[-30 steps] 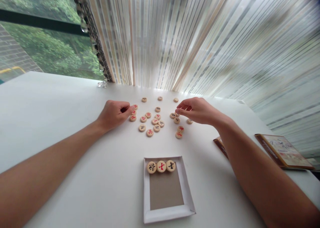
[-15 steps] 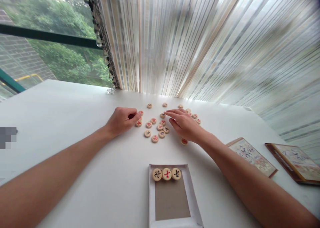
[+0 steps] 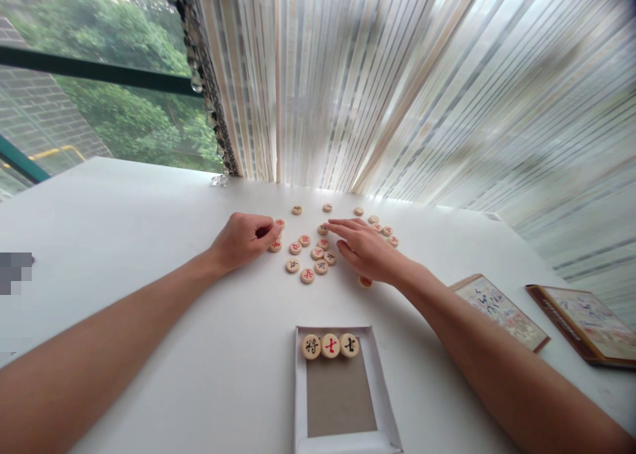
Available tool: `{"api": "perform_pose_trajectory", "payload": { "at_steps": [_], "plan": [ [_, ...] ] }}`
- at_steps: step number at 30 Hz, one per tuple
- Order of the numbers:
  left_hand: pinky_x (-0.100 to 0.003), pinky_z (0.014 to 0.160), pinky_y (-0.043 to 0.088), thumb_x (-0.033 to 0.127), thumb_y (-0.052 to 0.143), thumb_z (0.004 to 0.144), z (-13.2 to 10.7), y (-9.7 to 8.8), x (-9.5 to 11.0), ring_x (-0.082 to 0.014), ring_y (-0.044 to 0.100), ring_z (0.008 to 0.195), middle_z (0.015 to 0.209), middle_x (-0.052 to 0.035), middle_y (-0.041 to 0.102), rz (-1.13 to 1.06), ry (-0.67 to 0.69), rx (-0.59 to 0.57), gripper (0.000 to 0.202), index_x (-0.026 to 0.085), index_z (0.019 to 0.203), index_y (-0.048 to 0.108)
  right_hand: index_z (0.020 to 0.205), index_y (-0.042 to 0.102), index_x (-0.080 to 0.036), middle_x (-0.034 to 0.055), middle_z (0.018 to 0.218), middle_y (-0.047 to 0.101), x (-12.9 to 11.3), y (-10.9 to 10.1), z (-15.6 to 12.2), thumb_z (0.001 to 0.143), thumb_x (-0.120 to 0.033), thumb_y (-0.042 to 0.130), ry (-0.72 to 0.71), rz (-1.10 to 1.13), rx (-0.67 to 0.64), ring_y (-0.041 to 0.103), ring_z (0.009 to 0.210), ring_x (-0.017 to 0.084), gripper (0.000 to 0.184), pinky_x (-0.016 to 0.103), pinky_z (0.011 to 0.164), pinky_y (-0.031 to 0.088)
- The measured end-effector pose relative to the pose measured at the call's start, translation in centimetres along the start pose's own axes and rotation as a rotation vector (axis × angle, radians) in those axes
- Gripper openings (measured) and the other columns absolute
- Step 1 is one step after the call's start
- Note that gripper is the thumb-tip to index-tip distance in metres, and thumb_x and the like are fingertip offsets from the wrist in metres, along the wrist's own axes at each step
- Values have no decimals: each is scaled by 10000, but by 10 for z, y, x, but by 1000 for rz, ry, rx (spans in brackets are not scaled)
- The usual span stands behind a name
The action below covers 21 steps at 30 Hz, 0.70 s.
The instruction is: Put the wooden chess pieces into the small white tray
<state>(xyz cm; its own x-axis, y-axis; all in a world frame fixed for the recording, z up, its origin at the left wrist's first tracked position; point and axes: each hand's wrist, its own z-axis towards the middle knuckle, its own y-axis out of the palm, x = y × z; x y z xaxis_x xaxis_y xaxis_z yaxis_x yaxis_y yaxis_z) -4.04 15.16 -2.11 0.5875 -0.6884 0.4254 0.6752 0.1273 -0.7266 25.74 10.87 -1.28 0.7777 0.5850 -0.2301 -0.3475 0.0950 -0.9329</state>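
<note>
My left hand (image 3: 247, 240) is curled closed on the table, its fingertips against a few round wooden Chinese chess pieces with red characters, one a chess piece (image 3: 275, 245) just below the thumb. Whether anything is inside the fingers is hidden. My right hand (image 3: 365, 242) stretches its fingers out, palm down, the index fingertip touching a black-marked piece (image 3: 322, 229). Between the hands lie several loose pieces, among them a red one (image 3: 307, 276) and a black one (image 3: 293, 266). A shallow white box (image 3: 387, 401) nearer me holds a row of three pieces (image 3: 330, 346) along its far end.
The white table (image 3: 173, 361) reaches to the striped curtain (image 3: 318, 83). Two flat illustrated boxes or covers, a nearer one (image 3: 497, 308) and a farther one (image 3: 591, 321), lie at the right. More pieces (image 3: 387, 231) lie beyond my right hand. A clear ornament (image 3: 219, 180) sits by the curtain.
Almost nothing differs. The whole view has shifted very slightly, and both hands and the pieces keep their places relative to each other.
</note>
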Motion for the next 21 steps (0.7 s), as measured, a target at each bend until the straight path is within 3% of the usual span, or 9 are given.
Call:
{"api": "perform_pose_trajectory", "payload": {
  "at_steps": [5, 12, 15, 21],
  "plan": [
    [-232, 506, 274, 340, 610, 964, 0, 0, -1, -82, 359, 479, 474, 55, 390, 6, 0, -6, 495, 168, 535, 435, 1505, 634, -139, 136, 1567, 621, 1, 10, 0, 1024, -129, 450, -15, 4, -7, 553, 1432, 393, 514, 612, 1171, 458],
    [-235, 506, 272, 343, 605, 960, 0, 1, -2, -84, 348, 482, 478, 56, 374, 15, -4, -8, 488, 171, 540, 425, 1122, 826, -152, 120, 1168, 830, 3, -5, 3, 976, -72, 515, -25, 46, 55, 730, 1133, 311, 353, 474, 1043, 555],
    [-239, 514, 276, 342, 604, 955, 0, 1, -2, -83, 345, 487, 482, 56, 369, 14, -9, -16, 483, 171, 543, 417, 1175, 806, -130, 152, 1159, 821, 5, -7, 3, 958, -79, 565, 6, 48, 86, 750, 1083, 322, 329, 486, 993, 574],
    [-259, 532, 274, 352, 601, 938, 0, 0, 0, -87, 340, 496, 481, 52, 364, 25, -39, -24, 478, 173, 534, 420, 1336, 752, -125, 174, 1323, 774, 6, -3, 1, 981, -128, 593, -14, 50, 42, 703, 1237, 348, 389, 509, 1072, 539]
  ]
}}
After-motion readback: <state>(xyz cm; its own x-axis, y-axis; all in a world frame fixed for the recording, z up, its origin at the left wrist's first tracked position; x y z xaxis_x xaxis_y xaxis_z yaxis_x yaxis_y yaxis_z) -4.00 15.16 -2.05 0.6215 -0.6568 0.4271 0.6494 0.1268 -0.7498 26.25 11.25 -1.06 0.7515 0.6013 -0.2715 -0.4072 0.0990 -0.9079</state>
